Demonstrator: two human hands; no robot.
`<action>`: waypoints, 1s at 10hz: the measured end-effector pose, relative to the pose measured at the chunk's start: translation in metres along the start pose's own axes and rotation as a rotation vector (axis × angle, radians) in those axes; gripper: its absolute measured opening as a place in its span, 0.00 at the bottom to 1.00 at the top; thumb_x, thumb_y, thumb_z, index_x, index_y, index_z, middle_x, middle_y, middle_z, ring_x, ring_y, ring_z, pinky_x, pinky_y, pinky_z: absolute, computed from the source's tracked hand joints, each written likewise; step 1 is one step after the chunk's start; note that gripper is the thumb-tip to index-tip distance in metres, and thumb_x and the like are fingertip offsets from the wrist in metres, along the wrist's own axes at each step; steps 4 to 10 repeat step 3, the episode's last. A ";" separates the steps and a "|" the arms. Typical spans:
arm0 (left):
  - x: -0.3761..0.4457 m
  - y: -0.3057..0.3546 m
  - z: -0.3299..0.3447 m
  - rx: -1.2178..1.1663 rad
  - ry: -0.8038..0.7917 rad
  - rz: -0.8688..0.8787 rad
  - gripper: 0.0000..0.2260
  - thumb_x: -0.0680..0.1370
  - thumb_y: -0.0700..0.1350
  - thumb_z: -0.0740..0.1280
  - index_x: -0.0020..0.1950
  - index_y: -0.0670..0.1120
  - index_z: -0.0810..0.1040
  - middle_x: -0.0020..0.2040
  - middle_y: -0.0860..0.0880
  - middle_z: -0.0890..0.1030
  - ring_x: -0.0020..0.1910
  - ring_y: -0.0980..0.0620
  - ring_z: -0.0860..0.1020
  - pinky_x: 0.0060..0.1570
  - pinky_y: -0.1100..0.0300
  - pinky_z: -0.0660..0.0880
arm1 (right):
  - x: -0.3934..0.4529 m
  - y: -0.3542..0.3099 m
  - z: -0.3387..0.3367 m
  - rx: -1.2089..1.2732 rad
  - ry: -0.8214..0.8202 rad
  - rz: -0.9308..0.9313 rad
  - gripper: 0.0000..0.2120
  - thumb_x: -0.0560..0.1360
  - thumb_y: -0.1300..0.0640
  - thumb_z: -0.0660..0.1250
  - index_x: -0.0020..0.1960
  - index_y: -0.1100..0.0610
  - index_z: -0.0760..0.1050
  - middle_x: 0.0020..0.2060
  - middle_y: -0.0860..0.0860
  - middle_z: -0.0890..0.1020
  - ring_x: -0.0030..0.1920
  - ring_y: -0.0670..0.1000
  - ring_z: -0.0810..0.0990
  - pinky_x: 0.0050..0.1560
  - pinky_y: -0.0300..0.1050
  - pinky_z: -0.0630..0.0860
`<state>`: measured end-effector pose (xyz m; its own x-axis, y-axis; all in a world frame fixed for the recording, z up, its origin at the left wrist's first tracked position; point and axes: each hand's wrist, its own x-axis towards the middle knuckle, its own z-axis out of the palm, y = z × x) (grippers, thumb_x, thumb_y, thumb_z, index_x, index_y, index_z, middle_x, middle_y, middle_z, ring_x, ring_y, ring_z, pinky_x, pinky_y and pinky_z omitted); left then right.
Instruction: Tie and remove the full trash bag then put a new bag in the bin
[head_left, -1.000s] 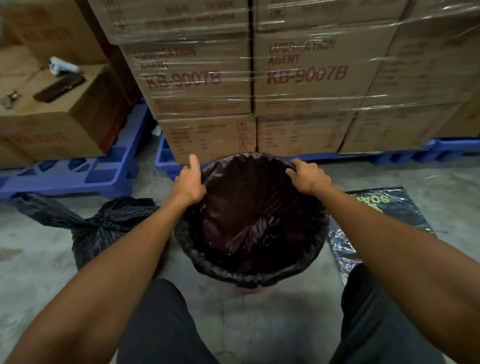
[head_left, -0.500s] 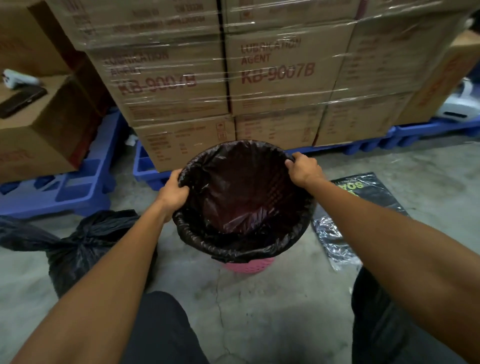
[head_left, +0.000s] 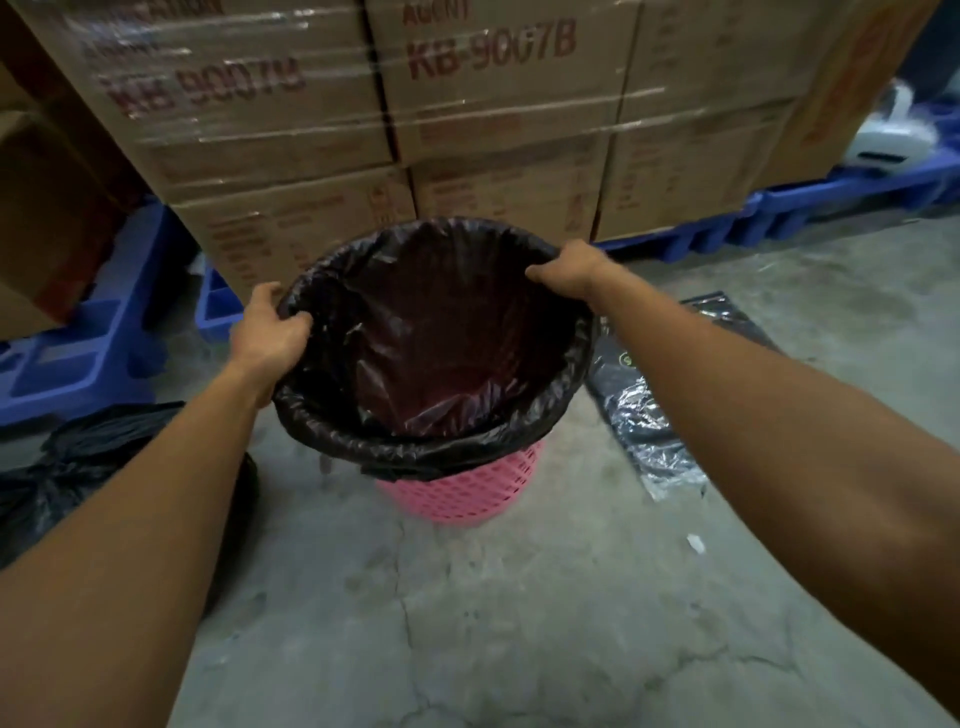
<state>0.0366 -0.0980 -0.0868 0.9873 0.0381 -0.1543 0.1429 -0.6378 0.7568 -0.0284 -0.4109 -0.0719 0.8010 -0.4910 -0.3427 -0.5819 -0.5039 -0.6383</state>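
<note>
I have both hands on the rim of the pink bin (head_left: 460, 493), which stands on the concrete floor (head_left: 519, 623) straight ahead of me and between my arms. My left hand (head_left: 267, 338) is closed around the near-left edge, thumb curled over the top and pinching the new black bag (head_left: 431, 338) against the rim. My right hand (head_left: 566, 270) is clamped on the far-right edge, fingers folded down over the plastic. The bag lines the inside of the bin, its mouth turned over the rim all the way round, bunched into a thick roll along the edge nearest me; the pink lattice wall shows only below that roll. Inside, the liner sags in loose folds and looks empty. Down beside my left forearm, on the floor, sits the full trash bag (head_left: 78, 467), black and gathered at its top, well clear of the bin. Just beyond my right forearm a flat glossy packet of bags (head_left: 649, 415) lies on the floor, near the bin's right side. Past both hands stand shrink-wrapped cardboard boxes (head_left: 493, 78) on blue pallets (head_left: 779, 218); the print on them is blurred, though "KB-9007B" is readable.
</note>
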 end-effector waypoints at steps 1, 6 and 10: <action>-0.011 0.008 0.001 0.063 0.155 0.071 0.25 0.79 0.50 0.64 0.75 0.49 0.65 0.65 0.41 0.77 0.66 0.39 0.73 0.65 0.48 0.69 | -0.009 -0.003 -0.001 -0.263 0.180 -0.140 0.31 0.77 0.37 0.60 0.73 0.55 0.65 0.70 0.59 0.70 0.69 0.63 0.69 0.66 0.58 0.69; -0.061 0.030 -0.003 0.285 0.350 0.201 0.23 0.78 0.50 0.63 0.74 0.50 0.67 0.71 0.39 0.70 0.71 0.36 0.66 0.71 0.37 0.59 | -0.037 -0.016 -0.005 -0.300 0.239 -0.435 0.23 0.78 0.40 0.60 0.66 0.52 0.73 0.65 0.56 0.75 0.65 0.61 0.73 0.62 0.56 0.72; -0.061 0.030 -0.003 0.285 0.350 0.201 0.23 0.78 0.50 0.63 0.74 0.50 0.67 0.71 0.39 0.70 0.71 0.36 0.66 0.71 0.37 0.59 | -0.037 -0.016 -0.005 -0.300 0.239 -0.435 0.23 0.78 0.40 0.60 0.66 0.52 0.73 0.65 0.56 0.75 0.65 0.61 0.73 0.62 0.56 0.72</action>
